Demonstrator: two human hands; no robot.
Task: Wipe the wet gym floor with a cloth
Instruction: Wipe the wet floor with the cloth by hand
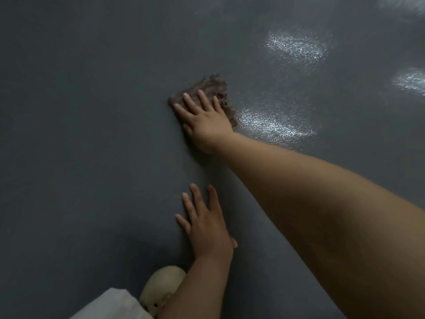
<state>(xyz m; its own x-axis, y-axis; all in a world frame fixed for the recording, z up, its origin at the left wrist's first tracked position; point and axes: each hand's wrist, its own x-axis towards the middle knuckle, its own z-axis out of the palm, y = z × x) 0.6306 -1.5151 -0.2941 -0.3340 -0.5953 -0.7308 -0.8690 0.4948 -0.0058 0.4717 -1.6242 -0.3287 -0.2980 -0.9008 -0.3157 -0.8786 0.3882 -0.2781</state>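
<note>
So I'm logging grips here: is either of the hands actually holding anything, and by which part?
Nothing is gripped. The right hand presses flat on the middle of the brown cloth; the left hand rests open on the floor.

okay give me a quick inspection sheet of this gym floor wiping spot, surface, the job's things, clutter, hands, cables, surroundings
Surface: dark grey gym floor; glistening patches right of the cloth and further out.
Job's things: brown cloth lies flat on the floor, frayed edge at the far side.
Clutter: nothing seen.
Hands: right hand presses on the cloth with straight, spread fingers; left hand rests flat on bare floor, nearer the person.
Cables: nothing seen.
Surroundings: cream shoe and pale trouser leg at the bottom edge.
</note>
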